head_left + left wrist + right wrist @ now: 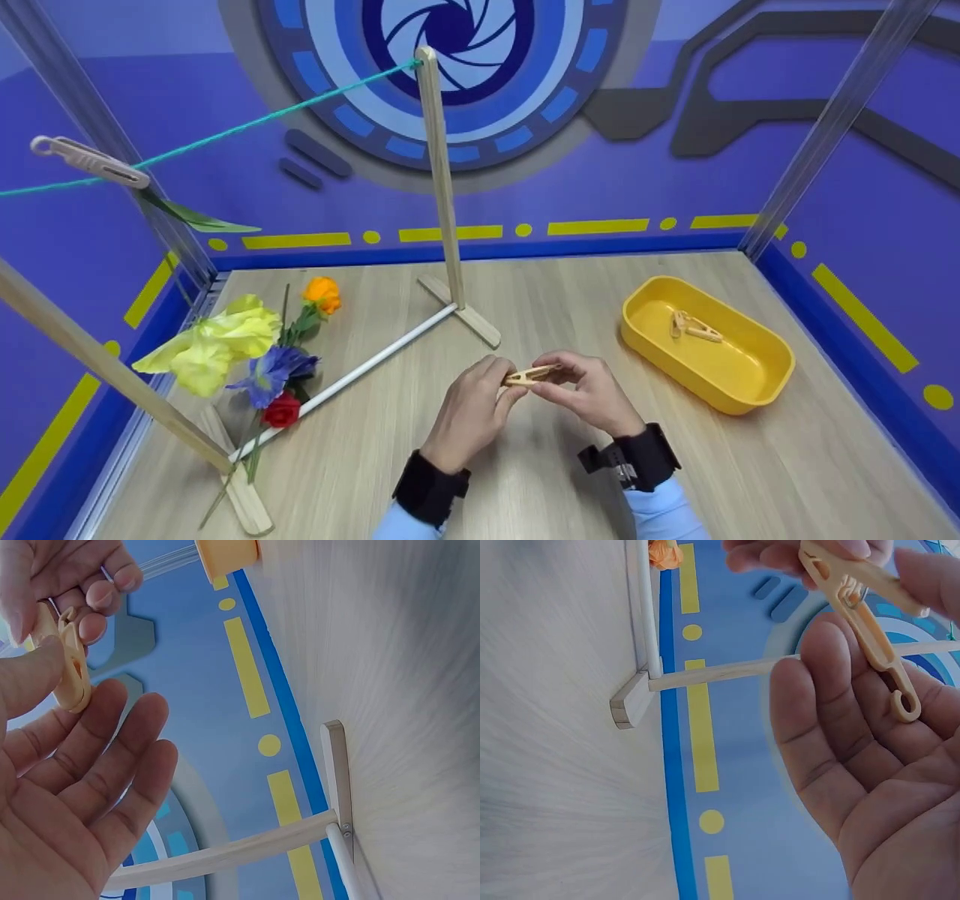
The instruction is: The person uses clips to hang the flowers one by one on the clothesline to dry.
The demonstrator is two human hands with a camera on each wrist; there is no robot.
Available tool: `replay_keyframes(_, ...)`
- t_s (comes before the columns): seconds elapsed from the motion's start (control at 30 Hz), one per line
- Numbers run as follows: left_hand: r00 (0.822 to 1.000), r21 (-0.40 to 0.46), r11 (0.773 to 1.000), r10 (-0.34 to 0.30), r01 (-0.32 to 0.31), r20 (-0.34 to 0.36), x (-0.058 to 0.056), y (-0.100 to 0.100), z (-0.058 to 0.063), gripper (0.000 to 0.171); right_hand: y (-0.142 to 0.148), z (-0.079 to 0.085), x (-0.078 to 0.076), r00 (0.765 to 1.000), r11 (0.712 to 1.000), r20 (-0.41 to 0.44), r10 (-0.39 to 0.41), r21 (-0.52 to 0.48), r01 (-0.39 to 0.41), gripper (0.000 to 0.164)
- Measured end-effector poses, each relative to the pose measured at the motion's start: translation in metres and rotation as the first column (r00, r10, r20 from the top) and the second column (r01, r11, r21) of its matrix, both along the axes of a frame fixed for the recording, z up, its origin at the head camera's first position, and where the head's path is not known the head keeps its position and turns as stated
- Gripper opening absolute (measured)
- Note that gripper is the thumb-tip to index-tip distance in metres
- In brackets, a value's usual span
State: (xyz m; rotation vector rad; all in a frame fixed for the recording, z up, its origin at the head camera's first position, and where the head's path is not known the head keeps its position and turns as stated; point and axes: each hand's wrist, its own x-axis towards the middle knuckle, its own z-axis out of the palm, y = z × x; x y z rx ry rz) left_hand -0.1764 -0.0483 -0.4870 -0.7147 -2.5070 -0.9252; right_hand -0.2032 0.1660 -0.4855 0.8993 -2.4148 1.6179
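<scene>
Both hands are at a pale orange plastic clothespin [531, 375] above the middle front of the table. My left hand [472, 409] pinches one end between thumb and forefinger; its other fingers are fairly straight in the left wrist view. The other end, which carries a small hook, is in my right hand [589, 390]. In the right wrist view the clothespin [870, 630] shows its metal spring, and the right thumb [934, 577] lies by one handle. Further clothespins [697, 328] lie in a yellow basin [772, 375] to the right.
A wooden stand [439, 165] holds a green string [270, 116] on the left. A pale clothespin [94, 161] clips a green leaf [199, 217] there. Below are yellow [217, 345], blue [274, 375], red [282, 410] and orange [322, 294] flowers beside a white rod [367, 365].
</scene>
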Motion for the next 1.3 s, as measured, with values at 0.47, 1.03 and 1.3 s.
replay_keyframes(0.47,0.997,0.014,0.999,-0.029,0.030,-0.068,-0.0003,0.0026,0.0018,0.016,0.0000,0.0019,-0.0021,1.000,0.997,0.000,0.009,-0.073,-0.009,0.011)
replay_keyframes(1.03,0.997,0.109,0.991,-0.070,0.072,-0.020,-0.0010,0.0036,0.0012,0.015,-0.0034,0.0009,-0.0030,1.000,0.989,0.011,0.025,-0.144,-0.024,0.024)
replay_keyframes(1.3,0.996,0.092,0.992,-0.086,0.085,0.007,0.0001,0.0033,0.0011,0.018,0.0002,0.0021,-0.0016,0.994,0.981,-0.027,0.110,-0.157,-0.113,0.044)
